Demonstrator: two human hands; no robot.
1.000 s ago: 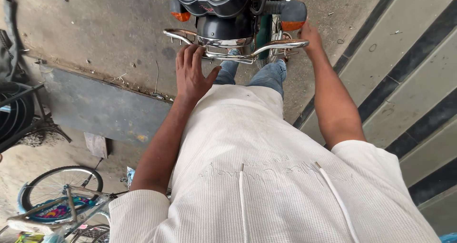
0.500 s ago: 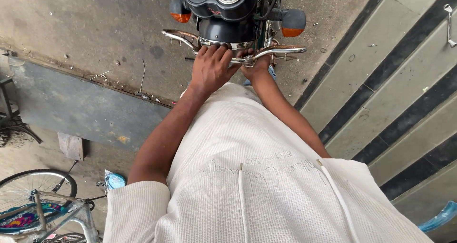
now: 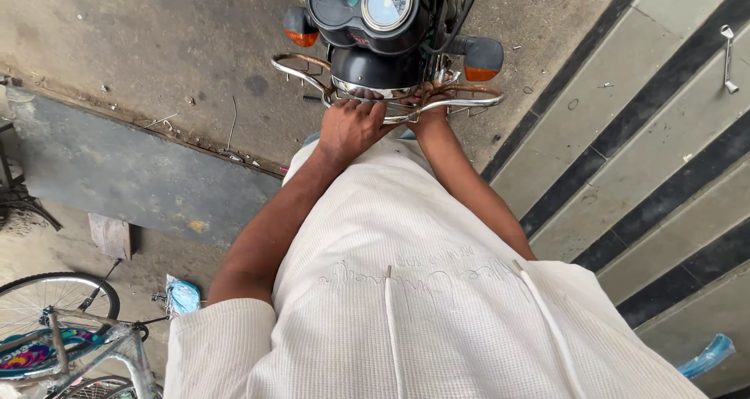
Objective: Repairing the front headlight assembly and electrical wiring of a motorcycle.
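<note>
Looking straight down over a white waffle-knit shirt at a motorcycle parked on the concrete floor, front end facing. Below the headlamp, a chrome crash guard. Left hand clenched over its middle bar, arm stretched forward. Right hand wrapped around the same bar just beside, fingers partly hidden. Bicycle wheel at lower left.

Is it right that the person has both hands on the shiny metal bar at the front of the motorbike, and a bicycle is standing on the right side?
Not quite. Both hands, left hand and right hand, do rest on the chrome guard bar of the motorbike, but the bicycle stands at the lower left, not the right. The head view shows it.
</note>
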